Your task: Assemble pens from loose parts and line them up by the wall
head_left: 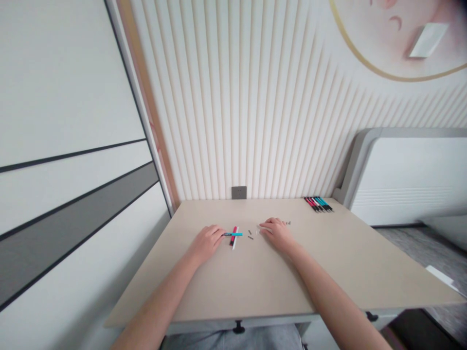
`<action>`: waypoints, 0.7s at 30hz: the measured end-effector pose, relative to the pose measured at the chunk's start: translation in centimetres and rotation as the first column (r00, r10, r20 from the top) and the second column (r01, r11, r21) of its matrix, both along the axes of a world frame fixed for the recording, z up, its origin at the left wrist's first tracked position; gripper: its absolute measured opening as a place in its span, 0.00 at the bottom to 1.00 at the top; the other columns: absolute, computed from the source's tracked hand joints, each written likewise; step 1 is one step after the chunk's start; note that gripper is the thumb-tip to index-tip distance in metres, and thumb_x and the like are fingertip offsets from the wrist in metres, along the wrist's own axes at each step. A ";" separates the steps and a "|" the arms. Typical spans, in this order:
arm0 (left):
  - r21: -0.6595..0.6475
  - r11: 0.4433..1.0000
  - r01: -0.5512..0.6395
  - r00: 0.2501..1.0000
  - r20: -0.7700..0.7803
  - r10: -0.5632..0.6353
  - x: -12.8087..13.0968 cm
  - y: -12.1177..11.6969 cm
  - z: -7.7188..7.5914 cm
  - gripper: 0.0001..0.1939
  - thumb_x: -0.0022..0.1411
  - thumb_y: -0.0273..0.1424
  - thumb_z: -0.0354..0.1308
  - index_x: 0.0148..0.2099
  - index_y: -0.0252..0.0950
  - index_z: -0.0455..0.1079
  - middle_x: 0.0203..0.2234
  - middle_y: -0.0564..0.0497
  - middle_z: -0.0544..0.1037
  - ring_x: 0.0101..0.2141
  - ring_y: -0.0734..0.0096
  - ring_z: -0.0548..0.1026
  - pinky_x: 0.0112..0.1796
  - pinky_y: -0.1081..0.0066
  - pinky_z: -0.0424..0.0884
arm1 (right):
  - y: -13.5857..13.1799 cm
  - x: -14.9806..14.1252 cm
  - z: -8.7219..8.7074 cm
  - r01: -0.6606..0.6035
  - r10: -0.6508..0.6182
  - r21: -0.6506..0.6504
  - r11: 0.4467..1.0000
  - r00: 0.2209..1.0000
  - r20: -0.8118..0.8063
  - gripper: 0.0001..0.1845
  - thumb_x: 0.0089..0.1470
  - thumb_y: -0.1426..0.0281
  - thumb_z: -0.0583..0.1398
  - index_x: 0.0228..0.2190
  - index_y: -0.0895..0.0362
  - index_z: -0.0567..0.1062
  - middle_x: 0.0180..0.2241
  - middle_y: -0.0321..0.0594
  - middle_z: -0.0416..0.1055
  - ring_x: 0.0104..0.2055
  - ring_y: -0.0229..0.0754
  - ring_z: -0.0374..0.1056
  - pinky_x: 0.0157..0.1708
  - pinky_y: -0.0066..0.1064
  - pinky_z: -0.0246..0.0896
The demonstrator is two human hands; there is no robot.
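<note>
At the left, the tabletop [153, 287] ends near a pale panelled cabinet [73, 97], and we have a broad strip of surface between that edge and our left hand [208, 239]. Both hands sit well in from the near edge; the far edge meets a ribbed wall [233, 97], and the right side runs widest, past our right hand [279, 235].

Our left thumb and fingers are closed on the dark end of a blue pen [237, 235], its bright barrel pointing right. It lies across a red pen part [234, 230] with a dark end and a slim white piece [234, 243], all 3 between our hands and nearer the left.

Next to the right we count 2 small dark pieces [250, 237], then some clear bits [257, 232] (too tiny to number). Our right fingertips bunch together beside them; whether they pinch anything, we cannot tell. Just beyond that hand lie small grey pieces [288, 222], and at the far right a row of red, white and blue pens [318, 204], too crowded for a sure count.
</note>
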State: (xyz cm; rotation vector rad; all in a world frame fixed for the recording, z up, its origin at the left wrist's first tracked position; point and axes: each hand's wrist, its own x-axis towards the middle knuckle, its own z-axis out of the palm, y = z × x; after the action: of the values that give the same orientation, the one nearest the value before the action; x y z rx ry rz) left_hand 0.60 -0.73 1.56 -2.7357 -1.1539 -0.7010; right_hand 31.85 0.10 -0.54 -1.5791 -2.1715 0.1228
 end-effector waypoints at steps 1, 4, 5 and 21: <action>-0.003 1.000 0.000 1.000 -0.004 0.000 0.0 0.0 0.0 0.10 0.68 0.30 0.46 0.46 0.39 0.68 0.38 0.49 0.72 0.39 0.67 0.69 0.42 0.66 0.65 | 0.0 -0.2 0.0 -0.013 0.013 -0.009 1.000 1.000 0.000 0.14 0.59 0.62 0.55 0.45 0.48 0.76 0.43 0.42 0.71 0.47 0.45 0.62 0.46 0.37 0.51; -0.007 1.000 0.002 1.000 -0.011 -0.002 0.0 0.0 0.0 0.11 0.68 0.30 0.46 0.46 0.39 0.68 0.38 0.49 0.72 0.39 0.67 0.70 0.43 0.66 0.64 | 0.0 -0.7 0.0 -0.047 0.047 -0.043 0.998 0.999 0.001 0.12 0.59 0.63 0.57 0.42 0.47 0.77 0.42 0.40 0.72 0.47 0.45 0.62 0.46 0.37 0.51; -0.005 1.000 0.003 1.000 -0.008 -0.003 0.0 0.1 -0.1 0.10 0.68 0.30 0.46 0.46 0.39 0.68 0.38 0.49 0.73 0.39 0.67 0.70 0.42 0.66 0.64 | 0.0 -0.8 0.1 -0.047 0.047 -0.050 0.998 0.999 -0.001 0.11 0.58 0.64 0.57 0.40 0.47 0.78 0.42 0.40 0.72 0.47 0.45 0.62 0.46 0.38 0.51; 0.046 0.998 0.049 0.999 -0.024 -0.048 0.3 0.0 0.0 0.09 0.68 0.30 0.48 0.45 0.38 0.69 0.37 0.49 0.73 0.38 0.68 0.71 0.41 0.67 0.65 | -1.9 -5.0 1.0 -0.225 0.225 0.040 0.973 0.908 -0.353 0.10 0.57 0.65 0.58 0.33 0.56 0.78 0.31 0.40 0.75 0.34 0.41 0.69 0.38 0.31 0.60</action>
State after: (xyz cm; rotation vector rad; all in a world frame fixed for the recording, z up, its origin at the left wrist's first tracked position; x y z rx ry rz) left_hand 0.86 -0.76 1.52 -2.7341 -1.0563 -0.6915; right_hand 26.80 -1.75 0.46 -1.1894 -2.0509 0.4476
